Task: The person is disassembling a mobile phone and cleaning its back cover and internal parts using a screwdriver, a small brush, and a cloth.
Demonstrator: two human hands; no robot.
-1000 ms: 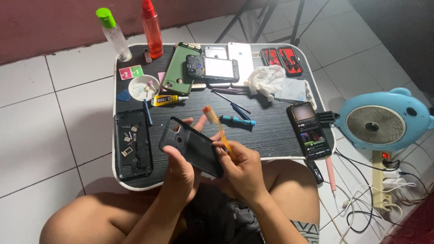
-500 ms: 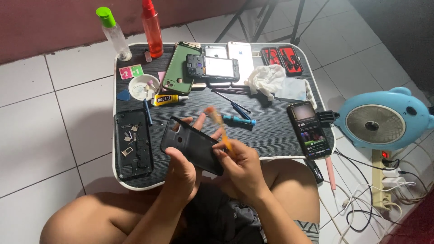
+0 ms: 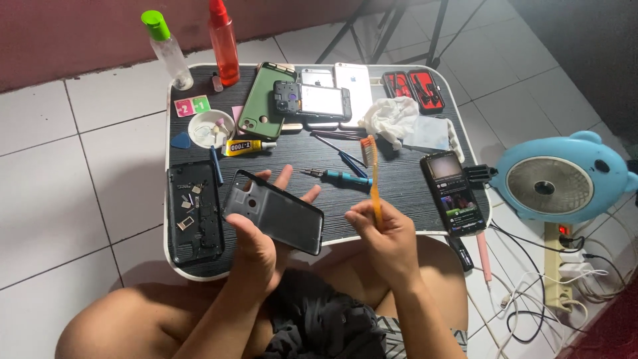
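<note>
My left hand (image 3: 262, 229) holds a black phone back cover (image 3: 274, 211) tilted above the front edge of the small black table (image 3: 399, 166), inner side up. To its right, my right hand (image 3: 384, 233) grips an orange toothbrush (image 3: 372, 174) upright, bristles at the top, clear of the cover. A teal-handled screwdriver (image 3: 339, 177) lies on the table just beyond both hands. An opened black phone body (image 3: 193, 211) with loose small parts lies at the table's left.
At the back stand a clear bottle with a green cap (image 3: 166, 48) and a red bottle (image 3: 223, 41), then several phones (image 3: 312, 100), a small dish (image 3: 211, 127), a glue tube (image 3: 244, 146), a white cloth (image 3: 392, 119). A lit phone (image 3: 452, 193), blue fan (image 3: 558, 178) and power strip (image 3: 557, 272) are right.
My right hand has pulled the toothbrush off the back cover and moved right, raising it upright. The left hand keeps hold of the cover.
</note>
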